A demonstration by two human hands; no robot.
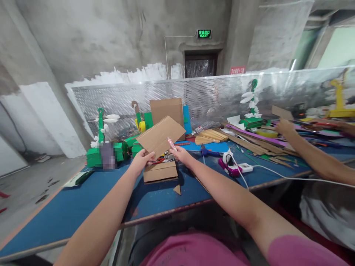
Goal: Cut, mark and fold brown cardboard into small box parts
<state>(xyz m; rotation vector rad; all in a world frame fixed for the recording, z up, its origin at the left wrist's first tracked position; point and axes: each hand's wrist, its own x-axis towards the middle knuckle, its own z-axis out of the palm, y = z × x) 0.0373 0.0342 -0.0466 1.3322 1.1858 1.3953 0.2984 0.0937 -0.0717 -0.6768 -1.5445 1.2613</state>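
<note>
My left hand (142, 162) pinches the lower left corner of a brown cardboard sheet (162, 133), which is held up tilted above the table. In my right hand (181, 154) is a slim pink-and-white pen-like tool (171, 143); whether it is a pen or a cutter I cannot tell. Its tip points up at the sheet's lower right part. Below both hands lies a folded cardboard piece (161, 173), with a small cardboard triangle (177, 190) beside it. Several small tools show partly between my hands.
A blue glue gun (206, 150), a white power strip (245, 168) and cardboard strips (249, 142) lie to the right on the blue table (91, 201). Green models (118, 151) stand at the left. Another person's hand (285, 127) holds cardboard at the right. Perforated metal panels line the back.
</note>
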